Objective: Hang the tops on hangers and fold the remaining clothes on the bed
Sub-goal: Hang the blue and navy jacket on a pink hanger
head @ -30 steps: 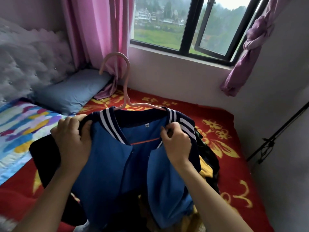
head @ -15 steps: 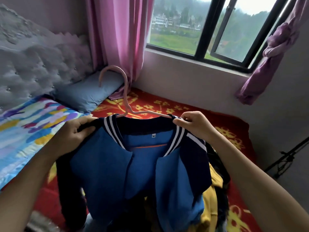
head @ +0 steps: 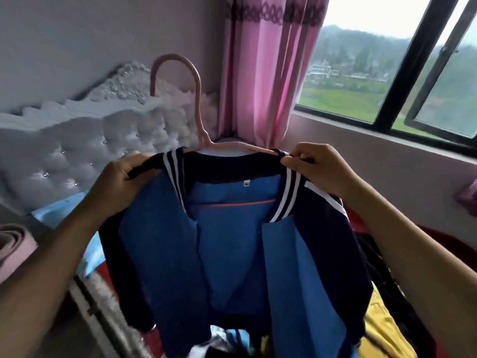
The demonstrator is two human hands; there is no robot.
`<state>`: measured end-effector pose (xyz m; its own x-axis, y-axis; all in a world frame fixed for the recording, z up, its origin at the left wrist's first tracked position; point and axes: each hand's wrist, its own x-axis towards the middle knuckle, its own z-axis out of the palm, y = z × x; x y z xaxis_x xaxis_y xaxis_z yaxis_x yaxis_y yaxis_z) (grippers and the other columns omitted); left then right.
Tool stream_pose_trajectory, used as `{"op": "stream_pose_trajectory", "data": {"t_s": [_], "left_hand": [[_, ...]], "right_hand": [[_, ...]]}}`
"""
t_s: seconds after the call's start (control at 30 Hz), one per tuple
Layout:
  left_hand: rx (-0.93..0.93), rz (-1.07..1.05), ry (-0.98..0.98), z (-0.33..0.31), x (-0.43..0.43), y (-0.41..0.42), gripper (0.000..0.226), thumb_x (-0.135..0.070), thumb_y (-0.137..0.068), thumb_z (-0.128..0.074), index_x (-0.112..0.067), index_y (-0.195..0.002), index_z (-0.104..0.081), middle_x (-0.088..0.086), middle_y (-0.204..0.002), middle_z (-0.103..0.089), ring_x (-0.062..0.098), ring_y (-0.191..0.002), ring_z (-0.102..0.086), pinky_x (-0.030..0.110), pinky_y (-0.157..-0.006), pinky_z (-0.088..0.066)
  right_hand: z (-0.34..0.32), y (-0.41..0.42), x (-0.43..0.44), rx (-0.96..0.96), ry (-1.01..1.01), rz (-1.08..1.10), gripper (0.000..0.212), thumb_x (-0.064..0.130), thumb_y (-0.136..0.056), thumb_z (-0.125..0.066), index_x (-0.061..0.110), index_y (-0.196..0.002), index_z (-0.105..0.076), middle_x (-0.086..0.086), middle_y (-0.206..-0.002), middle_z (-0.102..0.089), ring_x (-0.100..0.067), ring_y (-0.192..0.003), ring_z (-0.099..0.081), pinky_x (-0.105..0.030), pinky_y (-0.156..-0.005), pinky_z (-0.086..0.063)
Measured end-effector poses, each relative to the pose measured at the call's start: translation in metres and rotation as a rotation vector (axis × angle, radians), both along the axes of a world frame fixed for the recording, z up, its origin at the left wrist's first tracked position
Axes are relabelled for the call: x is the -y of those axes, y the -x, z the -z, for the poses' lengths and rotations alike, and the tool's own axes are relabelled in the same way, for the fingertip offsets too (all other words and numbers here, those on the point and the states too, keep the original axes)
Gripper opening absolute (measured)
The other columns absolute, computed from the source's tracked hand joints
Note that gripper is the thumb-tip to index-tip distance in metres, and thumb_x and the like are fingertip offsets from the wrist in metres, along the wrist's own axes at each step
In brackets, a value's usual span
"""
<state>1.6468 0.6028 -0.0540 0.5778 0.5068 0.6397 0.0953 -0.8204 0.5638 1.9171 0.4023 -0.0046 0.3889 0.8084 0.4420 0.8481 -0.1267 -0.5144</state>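
Head view: blue jacket (head: 232, 241) hangs open-fronted on a thin pink plastic hanger (head: 204, 136), held up in the air above the bed (head: 436, 237). Jacket is soft knit-like fabric with a mid-blue body, navy sleeves and a ribbed navy collar with white stripes; a small white tag sits inside the neck, with an orange line under it. Left hand (head: 121, 182), grip curled round the navy left shoulder, fabric bunched under the fingers. Right hand (head: 320, 169), grip pinching the right shoulder seam at the hanger's arm end, thumb and fingertips pressed together on the cloth. Hanger's round hook rises between the two grips, nearer the left one. Behind the left grip is a white tufted headboard (head: 77, 151), padded and studded. Above the right grip is a pink pleated curtain (head: 258, 73), with a black-framed window (head: 410, 60) beyond it. Below the right grip, crumpled yellow garment (head: 382, 326) and dark clothes (head: 374, 254) lie heaped on the red bed cover.
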Motion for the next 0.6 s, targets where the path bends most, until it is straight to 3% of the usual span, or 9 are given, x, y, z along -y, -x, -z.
{"op": "stream_pose_trajectory", "data": {"t_s": [0.1, 0.17, 0.27, 0.37, 0.43, 0.53, 0.6], "left_hand": [[-0.037, 0.016, -0.105, -0.020, 0.004, 0.030, 0.049, -0.023, -0.087, -0.055, -0.072, -0.093, -0.052, -0.005, -0.085, -0.060, -0.001, -0.081, -0.054, 0.006, -0.075, -0.035], [-0.061, 0.003, -0.134, -0.028, 0.013, 0.054, 0.040, -0.031, -0.086, -0.051, -0.068, -0.100, -0.052, -0.011, -0.086, -0.057, -0.009, -0.082, -0.051, 0.006, -0.078, -0.036], [-0.080, -0.065, -0.131, -0.032, 0.027, 0.081, 0.053, -0.019, -0.086, -0.051, -0.070, -0.103, -0.051, -0.021, -0.086, -0.056, -0.012, -0.084, -0.051, 0.005, -0.082, -0.036], [-0.076, -0.147, -0.083, -0.027, 0.040, 0.113, 0.066, -0.008, -0.091, -0.052, -0.073, -0.102, -0.049, -0.020, -0.098, -0.062, -0.007, -0.100, -0.055, 0.009, -0.095, -0.035], [-0.098, -0.215, -0.059, -0.024, 0.047, 0.134, 0.075, -0.001, -0.092, -0.053, -0.074, -0.104, -0.047, -0.025, -0.095, -0.060, -0.012, -0.095, -0.054, 0.003, -0.091, -0.033], [-0.165, -0.373, -0.092, -0.024, 0.058, 0.169, 0.082, 0.004, -0.087, -0.057, -0.076, -0.104, -0.045, -0.018, -0.086, -0.054, -0.009, -0.080, -0.052, 0.002, -0.077, -0.034], [-0.154, -0.495, -0.075, -0.021, 0.065, 0.199, 0.085, 0.005, -0.085, -0.059, -0.078, -0.097, -0.045, -0.022, -0.085, -0.056, -0.012, -0.083, -0.053, -0.001, -0.076, -0.033]], "right_hand": [[-0.008, 0.014, -0.008, 0.104, -0.044, -0.103, 0.032, 0.030, -0.090, -0.058, 0.035, -0.063, -0.042, 0.009, -0.048, -0.044, -0.011, -0.050, -0.037, -0.031, -0.057, -0.033], [-0.010, 0.031, -0.015, 0.149, -0.068, -0.176, 0.026, 0.030, -0.091, -0.056, 0.032, -0.069, -0.042, 0.008, -0.049, -0.039, -0.010, -0.048, -0.038, -0.032, -0.055, -0.034], [-0.010, 0.062, -0.029, 0.180, -0.088, -0.296, 0.021, 0.031, -0.092, -0.055, 0.024, -0.076, -0.042, 0.008, -0.049, -0.037, -0.009, -0.047, -0.036, -0.030, -0.053, -0.034], [-0.009, 0.086, -0.044, 0.146, -0.044, -0.435, 0.028, 0.027, -0.092, -0.056, 0.027, -0.069, -0.040, 0.009, -0.052, -0.038, -0.008, -0.048, -0.036, -0.032, -0.056, -0.033], [-0.007, 0.096, -0.054, 0.060, -0.017, -0.525, 0.029, 0.025, -0.090, -0.060, 0.026, -0.064, -0.046, 0.009, -0.052, -0.037, -0.006, -0.046, -0.036, -0.025, -0.053, -0.030], [-0.003, 0.110, -0.072, -0.136, -0.064, -0.557, 0.031, 0.023, -0.083, -0.068, 0.004, -0.063, -0.056, 0.007, -0.050, -0.034, -0.005, -0.043, -0.031, -0.019, -0.046, -0.023], [0.001, 0.123, -0.086, -0.240, -0.071, -0.596, 0.032, 0.022, -0.081, -0.071, 0.000, -0.061, -0.057, 0.008, -0.047, -0.037, -0.004, -0.043, -0.031, -0.018, -0.046, -0.024]]}}
